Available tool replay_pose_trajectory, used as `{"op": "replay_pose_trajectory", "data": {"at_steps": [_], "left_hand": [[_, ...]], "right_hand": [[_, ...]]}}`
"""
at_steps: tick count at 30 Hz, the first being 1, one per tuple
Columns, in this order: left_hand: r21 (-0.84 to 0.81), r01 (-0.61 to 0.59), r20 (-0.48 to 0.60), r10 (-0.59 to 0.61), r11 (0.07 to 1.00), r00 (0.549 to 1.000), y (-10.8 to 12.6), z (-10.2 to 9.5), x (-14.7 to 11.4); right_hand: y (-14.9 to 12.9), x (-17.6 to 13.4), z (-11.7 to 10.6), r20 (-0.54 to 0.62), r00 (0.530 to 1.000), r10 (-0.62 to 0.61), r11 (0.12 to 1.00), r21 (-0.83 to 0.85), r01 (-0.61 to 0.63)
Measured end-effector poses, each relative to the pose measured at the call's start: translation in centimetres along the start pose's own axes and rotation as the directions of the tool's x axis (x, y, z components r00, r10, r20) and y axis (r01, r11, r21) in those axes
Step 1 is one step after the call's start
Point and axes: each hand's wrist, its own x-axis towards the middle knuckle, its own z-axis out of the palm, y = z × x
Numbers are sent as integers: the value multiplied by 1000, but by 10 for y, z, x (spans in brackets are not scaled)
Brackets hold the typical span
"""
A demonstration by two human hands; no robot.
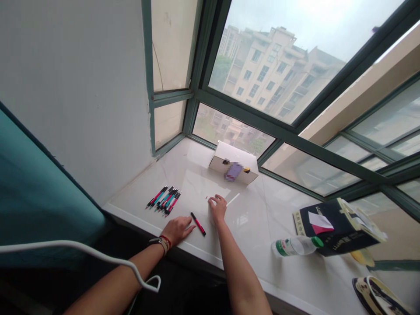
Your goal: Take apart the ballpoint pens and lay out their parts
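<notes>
My left hand [178,229] rests at the front edge of the white sill, fingers loosely bent, thumb apart, nothing in it. Just right of it lies a red and black pen [198,224], touched by neither hand. My right hand [218,207] is farther in on the sill, its thumb and fingertips drawn together at a tiny dark piece too small to name. Beside those fingertips lies another small dark bit [206,197]. To the left, several pens [165,200] in red, teal, white and black lie side by side in a loose pile.
A white box [233,161] with a blurred purple item on its front stands by the window. At right are a green-capped plastic bottle [297,246], a dark paper bag [334,225] and a patterned container [377,295]. A white cable [82,247] crosses the lower left.
</notes>
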Motion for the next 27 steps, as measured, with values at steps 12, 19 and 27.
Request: {"op": "replay_pose_trajectory", "data": {"at_steps": [12, 19, 27], "left_hand": [[15, 2, -8, -2, 1000, 1000, 1, -1, 1], [5, 8, -8, -8, 1000, 1000, 2, -3, 0], [-25, 5, -21, -5, 1000, 1000, 1, -1, 0]], "right_hand": [[-8, 3, 1, -12, 998, 56, 998, 7, -56], [-9, 3, 0, -6, 999, 49, 999, 17, -49], [-18, -46, -11, -53, 998, 42, 986, 166, -33]]}}
